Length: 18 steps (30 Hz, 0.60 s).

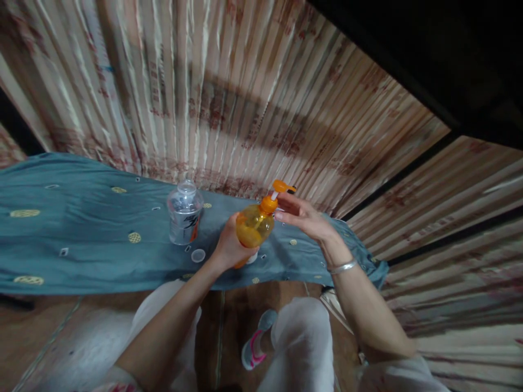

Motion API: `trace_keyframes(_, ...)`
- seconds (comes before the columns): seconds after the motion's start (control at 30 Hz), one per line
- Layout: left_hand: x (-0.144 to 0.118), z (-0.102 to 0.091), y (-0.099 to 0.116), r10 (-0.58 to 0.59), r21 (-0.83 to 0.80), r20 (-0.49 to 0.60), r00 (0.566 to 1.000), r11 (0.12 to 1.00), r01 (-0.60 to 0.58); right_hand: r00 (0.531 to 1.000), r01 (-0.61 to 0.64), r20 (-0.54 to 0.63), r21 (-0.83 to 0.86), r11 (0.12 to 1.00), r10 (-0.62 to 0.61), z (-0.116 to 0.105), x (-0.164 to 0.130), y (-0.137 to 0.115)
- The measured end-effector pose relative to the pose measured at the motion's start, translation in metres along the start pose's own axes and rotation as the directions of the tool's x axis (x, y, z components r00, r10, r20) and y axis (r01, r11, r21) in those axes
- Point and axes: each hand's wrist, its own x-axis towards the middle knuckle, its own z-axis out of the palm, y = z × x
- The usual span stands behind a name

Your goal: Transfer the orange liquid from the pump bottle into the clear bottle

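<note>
Head view, one frame. Item: orange pump bottle (254,226), translucent plastic, round-bodied, held tilted with its top leaning toward the upper right, at the centre of the frame and just above the teal cloth (81,234). Its orange collar sits at the neck, and above it a short white stem carries the orange pump head (283,188), nozzle pointing right. A white patch shows at the bottle's lower end; whether it is a label or a base cannot be told.

Left hand (229,247): comes up from the lower centre, fingers wrapped closed around the lower body of the bottle, gripping it.

Right hand (304,218): enters from the right, fingers bent and loosely curled, their tips at the neck and stem just below the pump head, touching it. A silver bangle (342,267) rings the wrist.

Nearby, on the cloth: a clear plastic jar (184,213) with a domed lid and a dark-and-red label, upright, just left of the bottle and apart from it. A small clear round cap (198,255) lies flat on the cloth between the jar and the left hand.

Surface: the teal cloth, dotted with gold oval motifs, runs as a band from the left edge to right of centre.

Background: striped beige and rust curtain fabric (229,92) fills the upper frame; a dark area takes the upper right corner.

Lower frame: the person's pale trousers (302,343), a grey and pink shoe (255,348) and a wooden floor (36,321).
</note>
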Motion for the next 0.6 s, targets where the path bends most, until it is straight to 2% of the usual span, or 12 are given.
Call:
trace_keyframes(0.07, 0.0, -0.001, -0.001, -0.01, -0.007, 0.018, 1.0, 1.0, 0.01, 1.0, -0.003, 0.028, 0.004, 1.0, 0.003, 0.007, 0.007, 0.003)
trace_keyframes(0.2, 0.001, -0.004, -0.001, -0.017, -0.009, 0.061, 0.998, 1.0, 0.018, 0.995, -0.017, 0.097, -0.006, 1.0, 0.018, 0.004, 0.018, -0.003)
trace_keyframes(0.3, 0.001, -0.006, -0.001, -0.023, -0.002, 0.066, 0.998, 1.0, 0.023, 0.996, -0.004, 0.09, 0.045, 0.999, 0.0, 0.005, 0.021, -0.002)
trace_keyframes(0.47, 0.001, -0.006, -0.006, -0.039, -0.052, 0.077, 0.996, 0.998, 0.043, 0.998, 0.036, -0.063, 0.146, 0.989, -0.027, 0.023, 0.021, 0.01)
trace_keyframes(0.6, 0.002, -0.006, -0.008, -0.031, -0.08, 0.076, 0.997, 0.996, 0.038, 0.97, 0.105, -0.238, 0.203, 0.974, -0.055, 0.04, 0.022, 0.02)
